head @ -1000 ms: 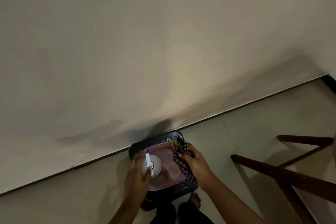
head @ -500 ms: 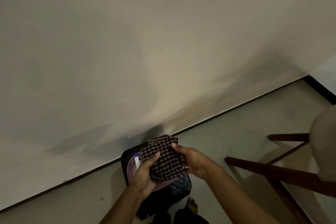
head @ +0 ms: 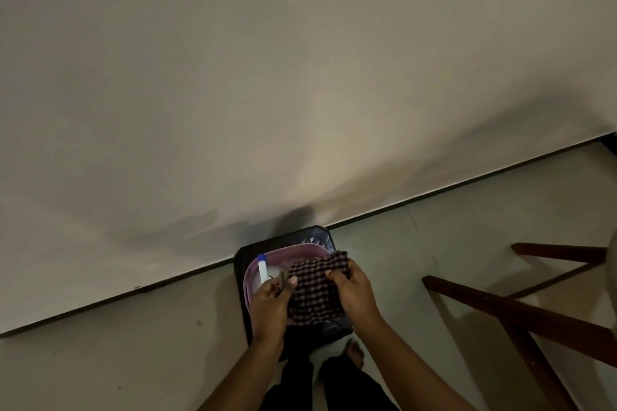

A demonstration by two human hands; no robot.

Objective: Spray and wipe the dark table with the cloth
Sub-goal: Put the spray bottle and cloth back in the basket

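Gripping the checked cloth (head: 317,290) at its two sides, the left hand (head: 271,305) pinches the near-left edge between thumb and fingers while the right hand (head: 354,287) clamps the upper-right corner, so the fabric hangs spread between them. Behind the left hand a white spray bottle (head: 263,272) with a blue tip stands in a pink basin (head: 283,252), and the cloth hangs over the basin's right half. The basin rests on a small dark surface (head: 317,237) set just beside the pale wall (head: 300,77). A bare foot (head: 354,352) shows on the light floor (head: 133,344) below. Dark wooden bars (head: 500,307) cross the floor well apart to the right.
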